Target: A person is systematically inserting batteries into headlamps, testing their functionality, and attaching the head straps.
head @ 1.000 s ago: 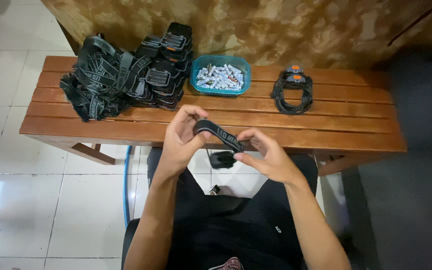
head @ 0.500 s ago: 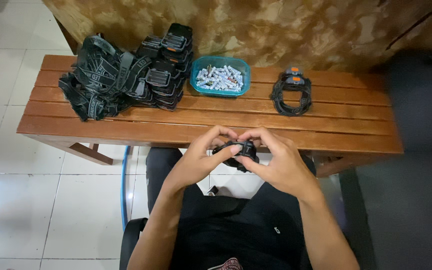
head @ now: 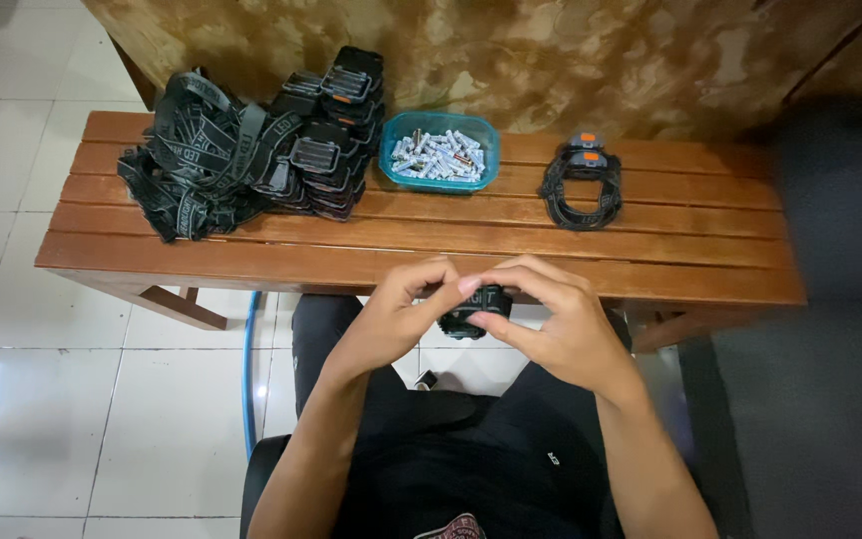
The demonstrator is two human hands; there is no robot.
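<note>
Pinched between left hand (head: 391, 319) and right hand (head: 551, 324) at six o'clock below the bench (head: 650, 279): black headlamp (head: 476, 309), likely light, rigid body, floppy strap, best gripped by its casing.

On the wooden surface (head: 650, 250) we see a pile of black headlamps (head: 251, 150) at left, a teal tray of batteries (head: 439, 152) mid-back, and 1 headlamp (head: 581, 185) apart at right.
</note>
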